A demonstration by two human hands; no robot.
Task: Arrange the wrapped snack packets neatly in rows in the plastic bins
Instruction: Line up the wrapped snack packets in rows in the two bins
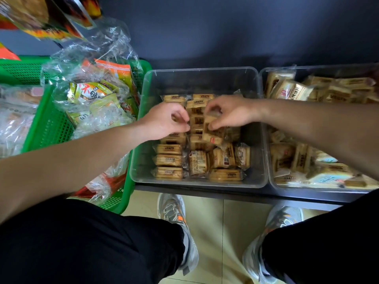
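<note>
Two pinches | left fingers: middle-row packet | right fingers: tilted packet | label print illegible

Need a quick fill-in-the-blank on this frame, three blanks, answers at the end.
Both the left hand and right hand are inside the clear bin beside the ___ basket.
The right hand pinches one tilted snack ___.
A second clear bin of jumbled snack packets sits on that bin's ___ side.
Answers: green; packet; right.
</note>
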